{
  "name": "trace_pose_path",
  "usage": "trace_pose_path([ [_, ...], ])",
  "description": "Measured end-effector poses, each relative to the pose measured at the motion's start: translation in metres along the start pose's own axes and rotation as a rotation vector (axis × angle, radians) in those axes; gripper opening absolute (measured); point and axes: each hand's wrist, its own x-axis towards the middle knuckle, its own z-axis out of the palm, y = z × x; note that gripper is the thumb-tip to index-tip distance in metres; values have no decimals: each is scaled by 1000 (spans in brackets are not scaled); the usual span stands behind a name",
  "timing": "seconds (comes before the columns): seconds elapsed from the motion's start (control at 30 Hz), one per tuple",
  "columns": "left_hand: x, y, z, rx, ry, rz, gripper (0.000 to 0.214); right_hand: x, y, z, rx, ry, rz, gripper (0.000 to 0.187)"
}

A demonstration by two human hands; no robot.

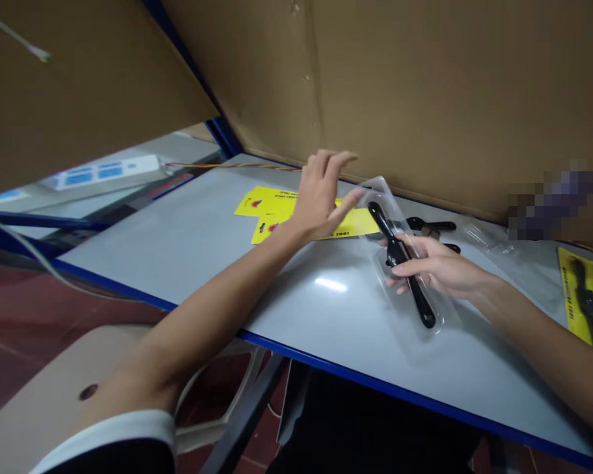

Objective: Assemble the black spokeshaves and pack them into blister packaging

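My right hand (445, 270) grips a black spokeshave (422, 303) together with its clear plastic blister shell (383, 191), held tilted above the grey table. The thumb presses on the tool's middle while the fingers curl beneath the shell. My left hand (319, 197) hovers over yellow backing cards (252, 204) with its fingers and thumb apart, and holds nothing. Its thumb comes close to the shell's upper corner; whether they touch I cannot tell. Behind my right hand lie more black spokeshaves (437, 225), partly hidden.
Empty clear plastic shells (484, 237) lie at the back right. A packed spokeshave on a yellow card (570, 289) sits at the right edge. Cardboard panels (400, 85) stand behind the table (143, 263). A power strip (128, 170) is at left, a plastic stool (93, 368) below.
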Motion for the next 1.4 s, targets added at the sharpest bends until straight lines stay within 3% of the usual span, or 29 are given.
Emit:
trace_pose_path([
  [0.17, 0, -25, 13, 295, -542, -226, 65, -1, -10, -15, 24, 192, -35, 35],
  [0.23, -1, -25, 18, 360, -658, -245, 61, -4, -16, -26, -57, 292, -119, 29],
  [0.33, 1, -21, 19, 368, -720, -257, 57, -11, -25, -41, -270, 390, -250, 41],
  [0.5, 2, -18, 15, 361, -701, -259, 55, -18, -30, -60, -644, 384, -170, 47],
  [0.6, 2, -14, 15, 342, -727, -288, 57, -14, -24, -69, -709, 368, -149, 47],
  [0.73, 5, -13, 9, 316, -791, -285, 61, -7, -15, -79, -472, 326, -145, 42],
  [0.83, 3, -16, 4, 189, -772, -173, 68, -7, -15, -85, -243, 271, -129, 34],
  [1.0, -1, -11, 3, 68, -825, -23, 102, -6, -19, -84, -113, 331, -69, 38],
  [1.07, 2, -5, -1, 64, -801, -8, 93, -6, -20, -79, -239, 411, -62, 53],
  [1.13, 7, 0, -12, 93, -756, -16, 71, -6, -20, -74, -509, 442, -111, 63],
  [1.27, 16, 6, -44, 169, -512, -47, 30, -8, -15, -68, -1074, 409, -183, 57],
  [1.33, 16, 10, -55, 130, -387, -23, 27, -8, -10, -68, -1178, 410, -165, 53],
  [1.4, 13, 16, -56, 62, -389, 16, 27, -6, -6, -68, -1196, 405, -179, 53],
])
